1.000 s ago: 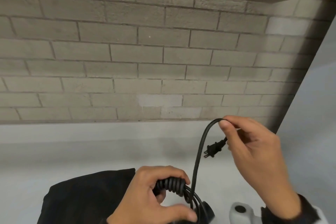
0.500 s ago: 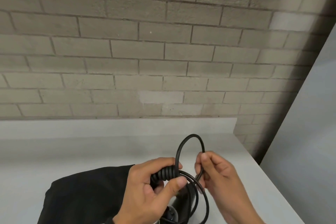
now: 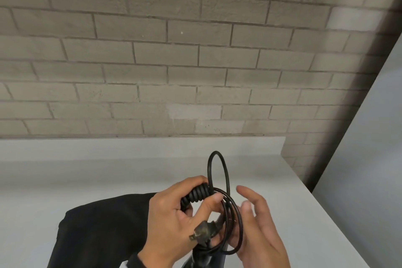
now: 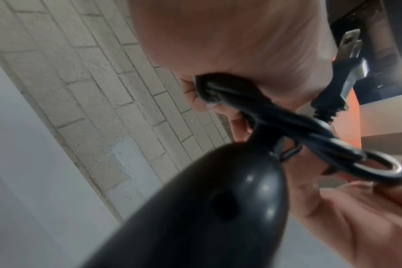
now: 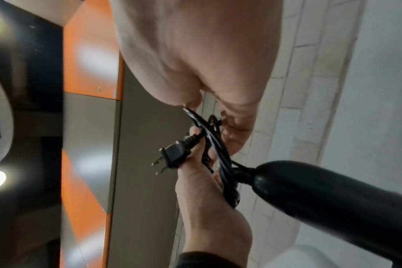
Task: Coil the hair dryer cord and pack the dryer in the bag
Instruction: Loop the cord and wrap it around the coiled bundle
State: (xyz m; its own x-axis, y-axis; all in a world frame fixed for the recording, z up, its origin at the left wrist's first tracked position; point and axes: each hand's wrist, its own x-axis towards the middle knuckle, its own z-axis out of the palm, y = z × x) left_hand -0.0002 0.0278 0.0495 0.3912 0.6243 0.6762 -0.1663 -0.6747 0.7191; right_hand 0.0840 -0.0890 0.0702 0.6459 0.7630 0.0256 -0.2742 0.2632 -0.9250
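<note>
We count one hair dryer (image 3: 204, 261), one cord (image 3: 228, 209), one plug (image 3: 203, 235), one bag (image 3: 97, 230) and two hands. Our left hand (image 3: 174, 220) has its fingers curled round the ribbed end of the cord and the gathered loops, the thumb pressing them from the near side. One loop stands up above the fist on the far side; the others hang below it to the right. The plug lies across the near side of our left hand, its two prongs pointing left. In the right wrist view the plug (image 5: 172, 154) rests against the left thumb. Whether the hand pinches it, we cannot tell.

Our right hand (image 3: 258, 230) is just right of the loops with its fingers straight and spread; the fingers pass behind the lower loops, and we cannot tell whether they touch.

The black dryer hangs under the hands at the near edge, mostly cut off in the head view; the left wrist view shows its rounded handle (image 4: 207, 208) close up, with the cord running out of its end.

The black bag lies flat on the white counter (image 3: 108, 176), left of the hands. Beyond the counter stands a grey brick wall (image 3: 195, 61), and to the right a pale panel (image 3: 369, 159).
</note>
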